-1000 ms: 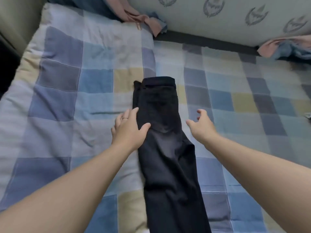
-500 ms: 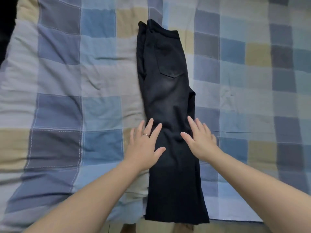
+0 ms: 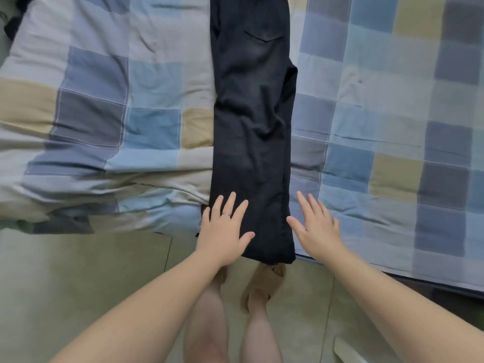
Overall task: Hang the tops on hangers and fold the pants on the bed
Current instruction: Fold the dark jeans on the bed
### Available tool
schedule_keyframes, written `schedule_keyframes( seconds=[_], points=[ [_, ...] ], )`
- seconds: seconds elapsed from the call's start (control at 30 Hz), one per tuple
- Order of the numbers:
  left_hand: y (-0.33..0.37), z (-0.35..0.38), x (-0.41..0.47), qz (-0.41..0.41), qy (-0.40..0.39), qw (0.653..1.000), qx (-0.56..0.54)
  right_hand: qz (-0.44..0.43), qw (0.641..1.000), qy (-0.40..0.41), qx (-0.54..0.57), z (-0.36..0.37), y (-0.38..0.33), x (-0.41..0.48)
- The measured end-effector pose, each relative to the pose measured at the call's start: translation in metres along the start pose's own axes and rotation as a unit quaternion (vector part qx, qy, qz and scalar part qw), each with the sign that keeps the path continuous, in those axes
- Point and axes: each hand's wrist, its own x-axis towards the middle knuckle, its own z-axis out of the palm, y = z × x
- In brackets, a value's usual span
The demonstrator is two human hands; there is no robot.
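Black pants [image 3: 251, 121] — folded lengthwise, flat on checked bed [image 3: 379, 106]

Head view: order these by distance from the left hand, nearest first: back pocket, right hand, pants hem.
1. pants hem: just right of the left hand, at the near end of the leg.
2. right hand: on the other side of the leg, level with the left.
3. back pocket: far up the pants, near the frame's top.

Pale tiled floor [image 3: 78, 284], tan slipper [image 3: 264, 280], small white object [image 3: 346, 350]
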Motion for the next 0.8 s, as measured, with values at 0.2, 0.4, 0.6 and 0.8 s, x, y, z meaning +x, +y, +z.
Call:
schedule_keyframes(
  seconds=[0.2,0.4,0.6,0.8],
  points=[
    [-0.011,0.068,-0.032,-0.11,0.011,0.986,-0.124,0.008,0.997,-0.03,0.077,0.074,0.035,-0.001],
    [-0.035,0.118,-0.027,-0.26,0.113,0.914,-0.292,0.026,0.991,-0.006,0.134,0.133,0.04,0.022],
    [-0.051,0.14,-0.012,-0.218,0.111,0.912,-0.33,0.069,0.983,0.026,0.168,0.152,0.036,0.048],
    [-0.052,0.123,0.003,-0.24,0.052,0.88,-0.407,0.085,0.969,0.062,0.224,0.149,0.037,0.052]
  ],
)
